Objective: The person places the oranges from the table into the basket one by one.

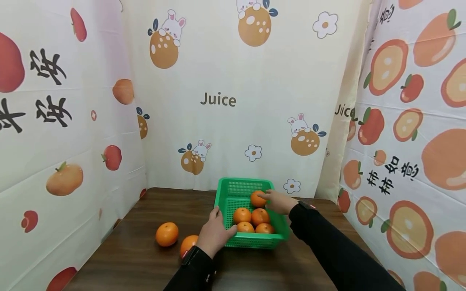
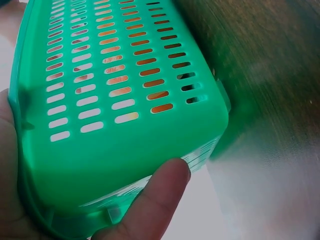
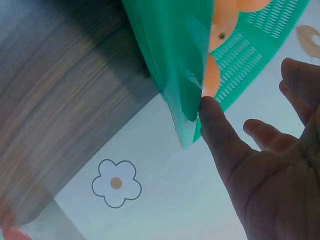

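Note:
A green plastic basket (image 1: 251, 242) with slotted sides stands on the table and holds several oranges (image 1: 260, 217). My left hand (image 1: 214, 233) grips its front left corner, thumb toward the front rim and fingers along the left side. In the left wrist view, a fingertip (image 2: 172, 175) presses the slotted outer wall. At the far right of the basket, my right hand (image 1: 278, 202) reaches over the rim, its fingertips at one orange (image 1: 257, 199). The right wrist view shows this hand's fingers spread, with one fingertip (image 3: 207, 106) by the rim and an orange (image 3: 212, 75).
Two oranges lie on the brown wooden table (image 1: 138, 258) left of the basket: one orange (image 1: 167, 234) in full view, the other (image 1: 188, 245) partly behind my left hand. Fruit-printed cloths (image 1: 225, 133) hang behind the table and on both sides.

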`<act>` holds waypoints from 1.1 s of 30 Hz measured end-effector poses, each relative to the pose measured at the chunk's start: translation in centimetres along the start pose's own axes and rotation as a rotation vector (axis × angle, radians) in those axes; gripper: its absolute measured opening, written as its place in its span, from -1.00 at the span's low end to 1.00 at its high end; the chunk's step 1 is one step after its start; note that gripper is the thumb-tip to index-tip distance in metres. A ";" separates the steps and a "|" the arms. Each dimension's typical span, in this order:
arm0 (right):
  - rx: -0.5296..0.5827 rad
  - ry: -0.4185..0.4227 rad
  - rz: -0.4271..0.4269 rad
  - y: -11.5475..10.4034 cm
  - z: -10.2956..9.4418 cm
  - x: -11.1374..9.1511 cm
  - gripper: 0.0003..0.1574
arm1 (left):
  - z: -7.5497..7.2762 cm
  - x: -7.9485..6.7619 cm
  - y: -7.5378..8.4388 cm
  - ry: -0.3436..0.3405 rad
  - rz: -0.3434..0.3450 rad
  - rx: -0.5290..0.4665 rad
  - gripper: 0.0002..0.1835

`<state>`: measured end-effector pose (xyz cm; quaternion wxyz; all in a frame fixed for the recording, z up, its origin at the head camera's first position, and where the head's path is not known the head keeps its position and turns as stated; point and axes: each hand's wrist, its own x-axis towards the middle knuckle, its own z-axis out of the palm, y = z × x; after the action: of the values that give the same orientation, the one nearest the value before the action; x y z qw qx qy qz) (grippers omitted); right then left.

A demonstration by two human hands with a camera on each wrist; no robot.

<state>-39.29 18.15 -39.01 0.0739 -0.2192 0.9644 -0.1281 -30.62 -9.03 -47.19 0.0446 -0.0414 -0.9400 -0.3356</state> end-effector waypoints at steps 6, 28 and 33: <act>0.164 0.080 0.012 0.3 1.5 -3.3 -0.24 | -0.1 -0.4 0.1 0.020 0.014 0.000 -0.03; 0.424 0.351 0.211 -0.4 10.2 -7.8 0.30 | 0.4 -0.6 0.4 0.008 -0.024 -0.008 -0.02; 0.436 0.349 0.197 -0.2 9.9 -7.6 0.36 | 0.3 -0.2 0.5 0.013 -0.023 0.001 0.01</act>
<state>-30.46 19.17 -47.76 -0.0354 -0.0780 0.9289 -0.3603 -30.42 -8.46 -47.16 0.0470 -0.0284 -0.9403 -0.3358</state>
